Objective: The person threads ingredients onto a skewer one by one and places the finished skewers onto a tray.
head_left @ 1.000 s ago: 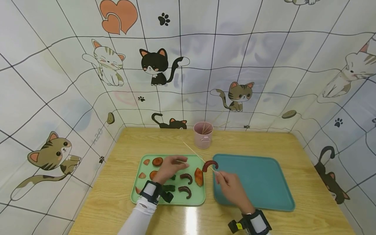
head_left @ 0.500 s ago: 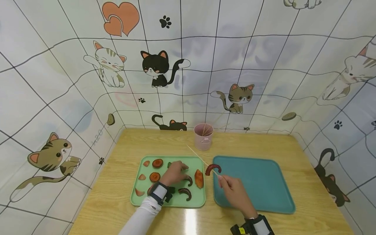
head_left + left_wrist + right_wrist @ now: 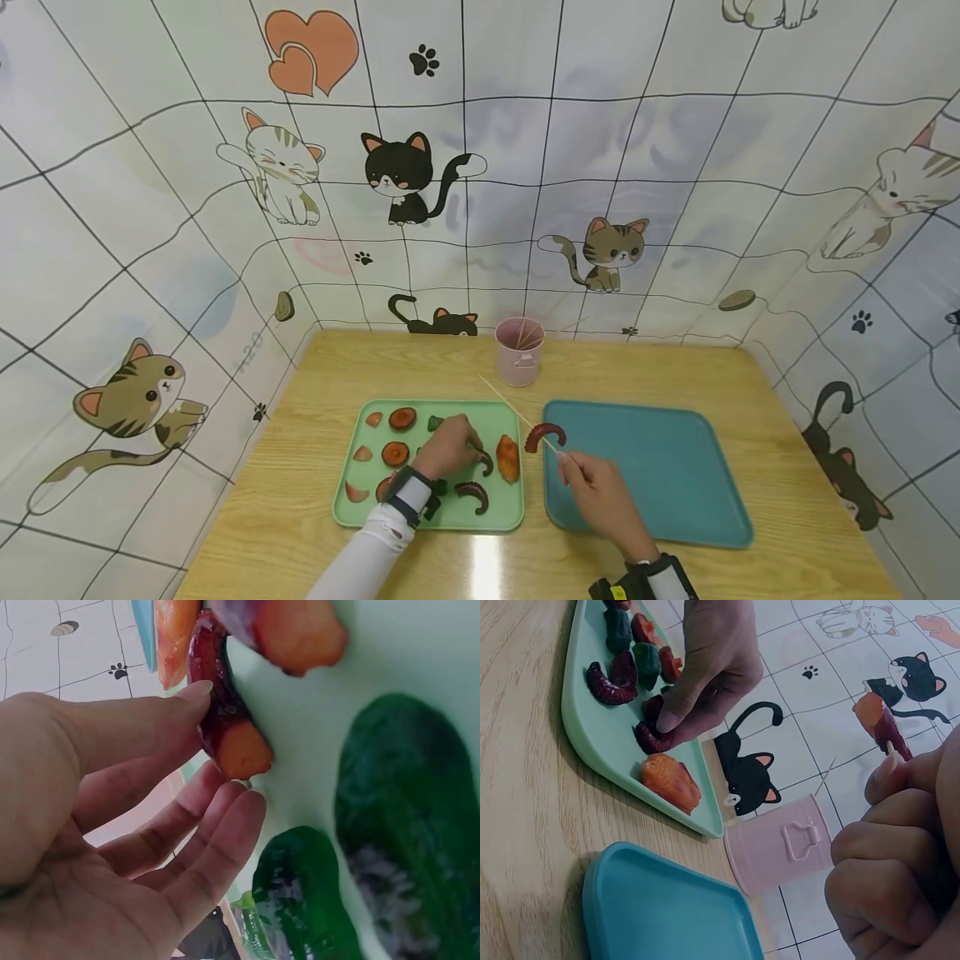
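My left hand (image 3: 446, 450) is over the light green tray (image 3: 504, 510), with thumb and fingers about a dark red, curved octopus tentacle (image 3: 217, 690) that has an orange cut end. Another curved tentacle (image 3: 472, 494) lies nearer the tray's front edge. My right hand (image 3: 600, 496) grips a thin wooden skewer (image 3: 498, 395) by its lower end, above the left side of the blue tray (image 3: 652, 475). Threaded on that skewer, close to the fingers, is a third octopus tentacle (image 3: 545, 435). The left hand hides part of the green tray's middle in the head view.
Several brown round slices (image 3: 395, 453), small pinkish wedges (image 3: 356, 492) and dark green pieces (image 3: 405, 817) lie on the green tray. An orange-brown piece (image 3: 507, 458) is at its right side. Behind the trays stands a pink bucket (image 3: 517, 367) with skewers, near the cat-print wall.
My left hand has come down and slightly right onto the tentacle, its fingers closing about it. The right hand has shifted slightly right and down with the skewer and its tentacle.
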### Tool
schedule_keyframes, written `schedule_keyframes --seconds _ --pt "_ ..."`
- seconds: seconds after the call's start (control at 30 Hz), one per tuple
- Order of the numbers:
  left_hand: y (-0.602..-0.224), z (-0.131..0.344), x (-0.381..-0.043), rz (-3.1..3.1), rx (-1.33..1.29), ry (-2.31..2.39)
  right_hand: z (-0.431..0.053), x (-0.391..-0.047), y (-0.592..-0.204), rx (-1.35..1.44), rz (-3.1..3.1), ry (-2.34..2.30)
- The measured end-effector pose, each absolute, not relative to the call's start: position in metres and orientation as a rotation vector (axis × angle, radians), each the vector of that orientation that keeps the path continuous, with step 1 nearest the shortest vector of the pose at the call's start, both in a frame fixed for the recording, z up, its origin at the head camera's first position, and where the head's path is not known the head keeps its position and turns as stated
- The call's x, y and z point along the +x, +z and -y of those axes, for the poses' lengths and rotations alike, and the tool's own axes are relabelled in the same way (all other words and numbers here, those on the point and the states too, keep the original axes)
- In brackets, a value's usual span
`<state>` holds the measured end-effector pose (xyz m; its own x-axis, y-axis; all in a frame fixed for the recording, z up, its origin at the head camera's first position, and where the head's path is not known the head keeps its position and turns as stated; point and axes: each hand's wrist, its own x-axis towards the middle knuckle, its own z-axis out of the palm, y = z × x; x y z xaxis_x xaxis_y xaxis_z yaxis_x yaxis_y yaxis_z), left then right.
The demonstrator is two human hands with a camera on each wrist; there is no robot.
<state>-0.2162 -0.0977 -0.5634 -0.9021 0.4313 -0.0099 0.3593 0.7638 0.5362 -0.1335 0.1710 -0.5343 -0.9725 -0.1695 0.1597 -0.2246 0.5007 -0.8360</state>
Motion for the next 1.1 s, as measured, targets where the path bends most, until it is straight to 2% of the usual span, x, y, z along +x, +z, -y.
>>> schedule_keyframes --seconds 0.6,0.77,1.1 --pt "-0.565 0.111 -0.214 -2.768 0.664 1.079 -0.174 -0.134 -0.53 0.313 2.68 1.551" --pt "-0.552 0.116 -0.215 -2.776 0.59 1.211 -0.177 -0.135 -0.525 0.345 2.658 1.555" --pt "-0.517 0.124 -0.212 -2.694 0.265 1.683 -0.18 -0.132 -0.518 0.435 2.622 1.497"
